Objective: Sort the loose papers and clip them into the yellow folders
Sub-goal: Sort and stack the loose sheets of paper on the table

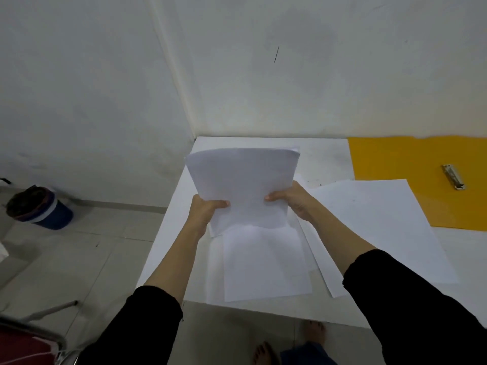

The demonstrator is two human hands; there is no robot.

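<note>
A stack of white papers (243, 180) stands tilted up above the white table (324, 156). My left hand (204, 213) grips its lower left edge and my right hand (292, 200) grips its lower right edge, thumbs on the front. More loose white sheets (263, 267) lie flat on the table under the stack, and others (374, 222) spread to the right. An open yellow folder (411, 164) lies at the back right, with its metal clip (453, 176) showing; some sheets cover its near edge.
The table sits in a corner against white walls. A dark bin with a bag (37, 208) stands on the tiled floor at left. A red chair (29, 343) is at bottom left. Bare feet (315, 331) show below the table's front edge.
</note>
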